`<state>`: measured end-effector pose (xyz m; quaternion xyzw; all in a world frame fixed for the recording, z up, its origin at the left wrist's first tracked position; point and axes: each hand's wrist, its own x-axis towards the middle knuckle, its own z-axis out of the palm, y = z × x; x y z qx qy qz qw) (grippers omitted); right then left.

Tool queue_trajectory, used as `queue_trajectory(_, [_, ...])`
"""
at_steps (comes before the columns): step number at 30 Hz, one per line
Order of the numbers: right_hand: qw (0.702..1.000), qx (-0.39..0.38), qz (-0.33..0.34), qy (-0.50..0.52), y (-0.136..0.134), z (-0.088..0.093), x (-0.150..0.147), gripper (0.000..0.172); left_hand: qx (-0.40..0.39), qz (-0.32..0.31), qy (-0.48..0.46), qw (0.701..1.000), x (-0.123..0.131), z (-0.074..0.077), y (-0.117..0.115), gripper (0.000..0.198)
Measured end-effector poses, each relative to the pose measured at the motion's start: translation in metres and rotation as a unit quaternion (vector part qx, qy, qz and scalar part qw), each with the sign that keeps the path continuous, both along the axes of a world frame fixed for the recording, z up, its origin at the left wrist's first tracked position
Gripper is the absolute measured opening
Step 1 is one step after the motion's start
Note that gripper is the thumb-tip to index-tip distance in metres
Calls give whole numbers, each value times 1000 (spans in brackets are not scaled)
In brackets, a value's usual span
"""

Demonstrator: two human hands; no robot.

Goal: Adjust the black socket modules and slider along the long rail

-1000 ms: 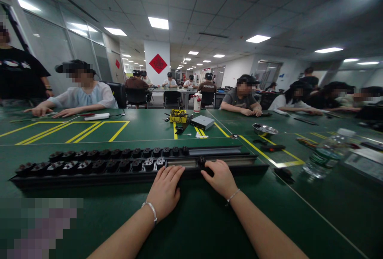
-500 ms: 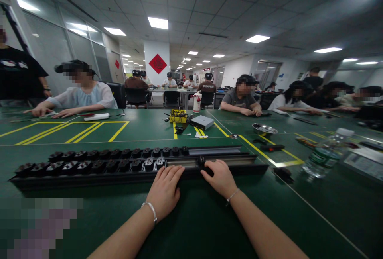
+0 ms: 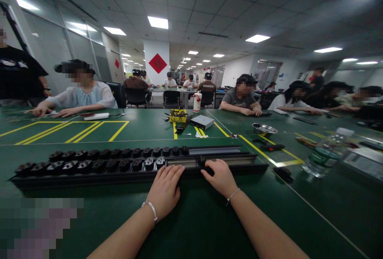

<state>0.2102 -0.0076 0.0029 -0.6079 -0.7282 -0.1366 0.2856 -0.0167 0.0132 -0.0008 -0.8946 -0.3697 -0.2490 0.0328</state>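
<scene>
A long black power track rail [image 3: 239, 168] lies across the green table in front of me. Black plug adapters [image 3: 112, 165] with prongs facing up fill its left part; several show pale tops. One black adapter [image 3: 202, 160] sits apart, farther right in the channel. Curled fingers of my right hand [image 3: 220, 176] are at that adapter's right side, the thumb lower against the rail's front; part of the contact is hidden. My left hand [image 3: 167, 190] rests with fingers stretched over the rail's front edge, just right of the adapter row, holding nothing.
Behind it runs a second rail [image 3: 215, 150] with more adapters. Farther back are a grey box [image 3: 202, 122], a yellow box with black cables [image 3: 177, 116] and a metal bowl [image 3: 265, 128]. At right stands a water bottle [image 3: 324, 155]. Several people sit around the tables.
Both hands stay in nearly the same place. The right fingers and the lone adapter have shifted very slightly to the right, if at all.
</scene>
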Motion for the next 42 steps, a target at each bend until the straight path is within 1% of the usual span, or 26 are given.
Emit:
queue_trajectory(10, [1000,-2,0,15,0,-3,2,16,-11,-4,-5,1000,0,1,0,59])
queue_trajectory(20, [999,-8,5,35,0,-1,2,15,-14,-1,-1,1000,1,2,-1,59])
queue_trajectory(42, [999,-8,5,44,-1,-1,2,13,-11,-3,-5,1000,0,0,0,59])
